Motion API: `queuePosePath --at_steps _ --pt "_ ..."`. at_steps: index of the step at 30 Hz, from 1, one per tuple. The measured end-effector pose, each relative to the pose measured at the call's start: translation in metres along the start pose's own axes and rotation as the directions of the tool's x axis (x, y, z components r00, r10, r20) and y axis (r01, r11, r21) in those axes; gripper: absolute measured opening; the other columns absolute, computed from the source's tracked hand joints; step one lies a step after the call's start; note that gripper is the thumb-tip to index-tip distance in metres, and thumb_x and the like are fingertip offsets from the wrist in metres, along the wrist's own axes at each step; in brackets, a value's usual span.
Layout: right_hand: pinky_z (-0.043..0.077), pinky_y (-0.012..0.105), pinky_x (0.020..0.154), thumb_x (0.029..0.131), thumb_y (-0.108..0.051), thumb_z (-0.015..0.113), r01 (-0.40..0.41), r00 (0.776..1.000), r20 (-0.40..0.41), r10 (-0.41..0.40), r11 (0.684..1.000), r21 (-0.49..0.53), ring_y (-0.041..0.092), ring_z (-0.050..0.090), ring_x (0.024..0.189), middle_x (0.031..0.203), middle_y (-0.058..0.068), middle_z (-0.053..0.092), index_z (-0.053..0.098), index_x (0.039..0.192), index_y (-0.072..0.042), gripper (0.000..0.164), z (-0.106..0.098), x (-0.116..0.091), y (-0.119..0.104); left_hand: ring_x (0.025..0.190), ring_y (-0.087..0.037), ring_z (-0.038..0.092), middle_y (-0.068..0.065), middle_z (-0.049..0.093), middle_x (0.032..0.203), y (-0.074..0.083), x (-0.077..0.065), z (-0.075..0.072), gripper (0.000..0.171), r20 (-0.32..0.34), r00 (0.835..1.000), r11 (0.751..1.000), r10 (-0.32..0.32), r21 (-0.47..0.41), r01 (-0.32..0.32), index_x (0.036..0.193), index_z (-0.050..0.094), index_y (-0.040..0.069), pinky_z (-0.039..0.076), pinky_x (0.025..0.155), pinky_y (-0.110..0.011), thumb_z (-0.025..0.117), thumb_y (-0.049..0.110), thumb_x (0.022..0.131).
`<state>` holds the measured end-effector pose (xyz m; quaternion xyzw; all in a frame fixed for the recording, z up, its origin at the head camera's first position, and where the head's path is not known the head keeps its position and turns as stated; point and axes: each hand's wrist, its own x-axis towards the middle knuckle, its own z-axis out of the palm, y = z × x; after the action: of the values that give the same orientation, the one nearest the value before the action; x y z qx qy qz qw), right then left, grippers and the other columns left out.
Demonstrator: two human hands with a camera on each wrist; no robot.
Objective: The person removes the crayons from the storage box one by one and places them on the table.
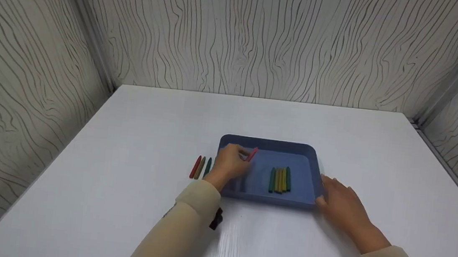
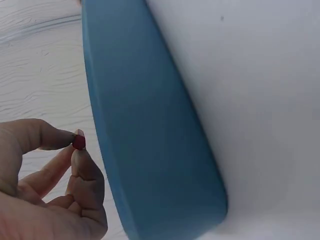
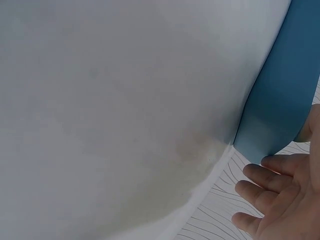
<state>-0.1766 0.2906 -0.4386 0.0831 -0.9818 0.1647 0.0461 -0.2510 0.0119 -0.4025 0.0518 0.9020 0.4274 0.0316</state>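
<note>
My left hand [image 1: 230, 162] is over the left part of a blue tray [image 1: 264, 199], pinching a red crayon [image 1: 252, 154] between thumb and fingertips. In the left wrist view only the red end of that crayon [image 2: 79, 141] shows. Several green and yellowish crayons [image 1: 280, 180] lie side by side inside the tray, right of its middle. My right hand [image 1: 343, 204] rests against the tray's right side near the front corner. Its fingers [image 3: 265, 177] are loosely extended and spread in the right wrist view, with the thumb at the rim.
Left of the tray, a red crayon [image 1: 195, 167], a brownish crayon [image 1: 200, 168] and a green crayon [image 1: 207, 166] lie on the white table [image 1: 121, 202]. The left hand partly covers that area. Wood-grain patterned panels [image 1: 246, 38] stand behind and at both sides.
</note>
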Motion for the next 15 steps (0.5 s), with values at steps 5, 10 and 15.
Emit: queuePosePath --at_steps 5,10,15 --pt "0.020 0.060 0.103 0.089 -0.013 0.050 -0.001 1.000 0.003 0.001 1.000 0.004 0.046 0.034 0.129 0.136 0.031 0.043 0.040 0.136 0.012 0.055 0.000 0.000 0.000 0.082 -0.021 0.062 -0.008 0.068 0.093 -0.011 0.001 -0.025 0.029 -0.051 0.999 1.000 0.001 -0.002 -0.002 0.109 0.070 0.005 0.050 0.071 -0.034 0.067 0.007 0.080" --pt "0.020 0.060 0.103 0.089 -0.014 0.050 0.002 1.000 0.004 -0.002 1.000 0.008 0.047 0.033 0.129 0.136 0.030 0.043 0.040 0.136 0.013 0.055 0.001 0.000 0.000 0.079 -0.021 0.063 -0.012 0.068 0.093 -0.027 -0.002 -0.048 0.031 -0.083 0.996 1.000 -0.017 -0.027 0.014 0.110 0.068 0.001 0.051 0.069 -0.034 0.065 0.004 0.080" --pt "0.022 0.060 0.103 0.089 -0.013 0.049 0.000 1.000 0.000 0.000 1.000 0.006 0.047 0.034 0.129 0.136 0.030 0.044 0.040 0.136 0.013 0.055 0.002 0.002 0.001 0.071 -0.018 0.060 -0.009 0.066 0.086 -0.045 -0.005 -0.064 0.032 -0.103 0.993 0.998 -0.057 -0.016 0.055 0.112 0.067 0.000 0.049 0.064 -0.031 0.062 0.003 0.081"
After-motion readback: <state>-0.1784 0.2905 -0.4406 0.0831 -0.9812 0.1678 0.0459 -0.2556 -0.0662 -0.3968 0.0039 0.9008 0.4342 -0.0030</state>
